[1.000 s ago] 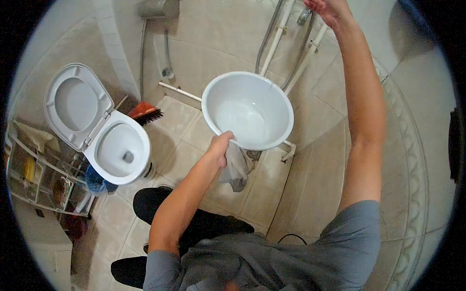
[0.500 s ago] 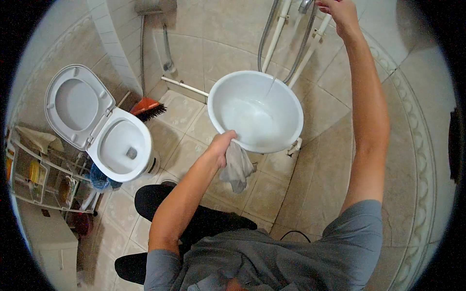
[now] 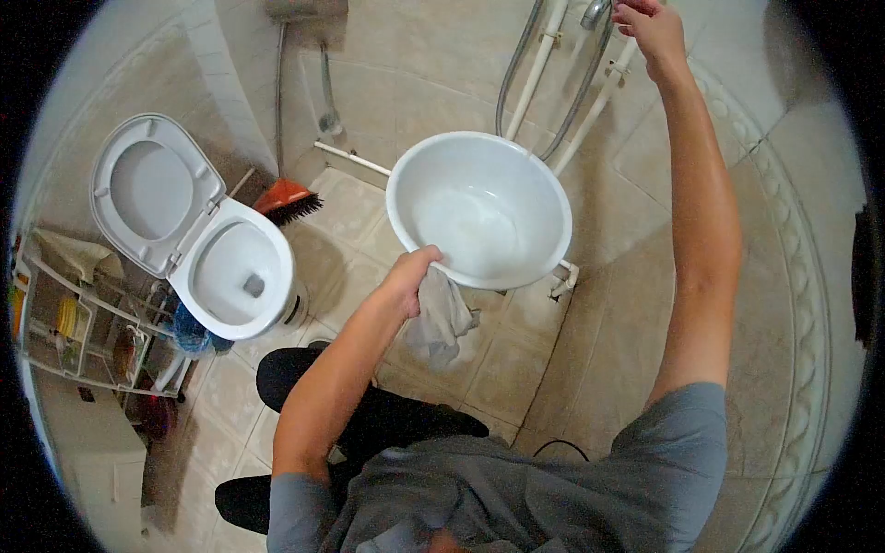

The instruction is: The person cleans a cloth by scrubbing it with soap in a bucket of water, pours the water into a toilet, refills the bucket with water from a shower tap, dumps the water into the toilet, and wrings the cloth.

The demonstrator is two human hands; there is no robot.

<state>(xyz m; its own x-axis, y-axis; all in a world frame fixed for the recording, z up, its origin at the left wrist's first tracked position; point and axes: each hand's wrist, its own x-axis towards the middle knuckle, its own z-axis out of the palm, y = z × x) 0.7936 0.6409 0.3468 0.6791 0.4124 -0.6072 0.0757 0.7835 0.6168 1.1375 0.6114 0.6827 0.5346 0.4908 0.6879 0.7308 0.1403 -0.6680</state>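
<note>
A white basin [image 3: 479,170] with shallow water in it is held up in front of me, tipped slightly. My left hand [image 3: 415,276] grips its near rim, thumb over the edge. A damp grey cloth [image 3: 444,318] hangs from that same hand, below the rim. Up at the top edge of the view, my right hand [image 3: 650,37] has its fingers bent and pressed together beside the metal tap [image 3: 593,13]. What those fingertips touch is hidden or cut off. No clear stream shows between tap and basin.
A toilet [image 3: 238,276] with its lid raised stands at left, an orange broom head [image 3: 288,201] behind it. Pipes [image 3: 536,69] and a grey hose [image 3: 581,103] run down the tiled wall. A shelf rack [image 3: 101,318] holds several items at far left.
The thin water stream seen falling into the basin before is no longer visible. The basin and my left hand have shifted slightly left; my right hand stays by the tap.
</note>
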